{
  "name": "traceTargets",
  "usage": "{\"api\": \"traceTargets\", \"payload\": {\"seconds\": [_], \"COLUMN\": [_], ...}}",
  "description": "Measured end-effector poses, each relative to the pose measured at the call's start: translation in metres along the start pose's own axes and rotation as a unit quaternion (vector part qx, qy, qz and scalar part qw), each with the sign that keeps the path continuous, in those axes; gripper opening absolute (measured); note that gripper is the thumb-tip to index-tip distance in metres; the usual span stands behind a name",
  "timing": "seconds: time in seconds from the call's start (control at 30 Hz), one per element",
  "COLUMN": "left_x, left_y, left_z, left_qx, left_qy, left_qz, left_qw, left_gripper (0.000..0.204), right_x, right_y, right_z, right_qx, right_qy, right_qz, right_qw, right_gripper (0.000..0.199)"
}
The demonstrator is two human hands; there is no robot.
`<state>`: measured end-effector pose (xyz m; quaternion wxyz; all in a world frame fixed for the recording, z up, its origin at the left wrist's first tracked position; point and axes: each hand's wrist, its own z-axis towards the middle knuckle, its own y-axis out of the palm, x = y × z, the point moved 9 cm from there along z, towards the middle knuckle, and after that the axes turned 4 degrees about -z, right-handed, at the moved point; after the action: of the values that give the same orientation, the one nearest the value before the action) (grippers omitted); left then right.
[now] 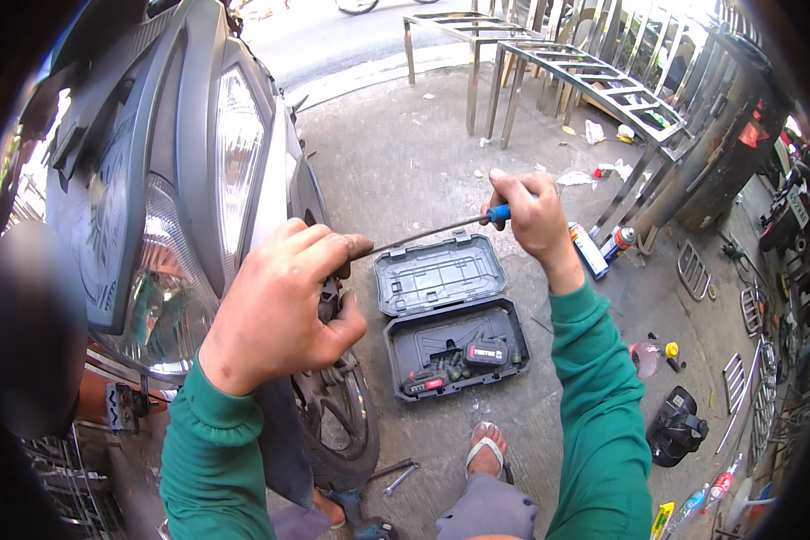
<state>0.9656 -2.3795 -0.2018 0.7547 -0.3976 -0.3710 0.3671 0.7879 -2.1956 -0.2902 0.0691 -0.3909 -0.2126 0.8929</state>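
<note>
Ahead of me, my right hand (529,214) is closed around the blue handle of a long screwdriver (430,234). Its thin dark shaft slants down to the left, toward the fingers of my left hand (279,301). That hand is half curled, its thumb and forefinger apart, with the shaft's end at the forefinger. Whether it touches the shaft I cannot tell. Dark parts show in the gap by the thumb. Left of my hands stands a motorcycle (184,171) with a clear headlight, its front wheel (355,418) partly behind my left arm.
On the concrete, an open black tool case (459,387) holds a battery pack (487,352) and small dark pieces. Wrenches (401,479) and a power tool (364,520) lie near my feet. Spray cans (589,250), a black mask-like item (677,427) and metal frames (594,79) stand right.
</note>
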Motion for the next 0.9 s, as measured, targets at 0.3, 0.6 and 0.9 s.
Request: {"api": "traceTargets", "payload": {"seconds": [0.3,0.6,0.9], "left_x": [-0.008,-0.005,0.001], "left_y": [0.003,0.003,0.002], "left_z": [-0.002,-0.001,-0.003], "left_qx": [-0.014,0.006,0.019], "left_qy": [-0.008,-0.01,0.002], "left_qz": [-0.025,-0.023,0.034], "left_qw": [1.0,1.0,0.999], "left_gripper": [0.051,0.05,0.048], "right_x": [0.004,0.028,-0.003], "right_y": [0.0,0.005,0.01], "right_z": [-0.019,-0.018,-0.001], "right_qx": [0.111,0.084,-0.068], "right_qy": [-0.029,-0.005,-0.102], "right_qz": [0.18,0.035,-0.083], "right_qw": [0.977,0.996,0.989], "right_gripper": [0.052,0.021,0.018]}}
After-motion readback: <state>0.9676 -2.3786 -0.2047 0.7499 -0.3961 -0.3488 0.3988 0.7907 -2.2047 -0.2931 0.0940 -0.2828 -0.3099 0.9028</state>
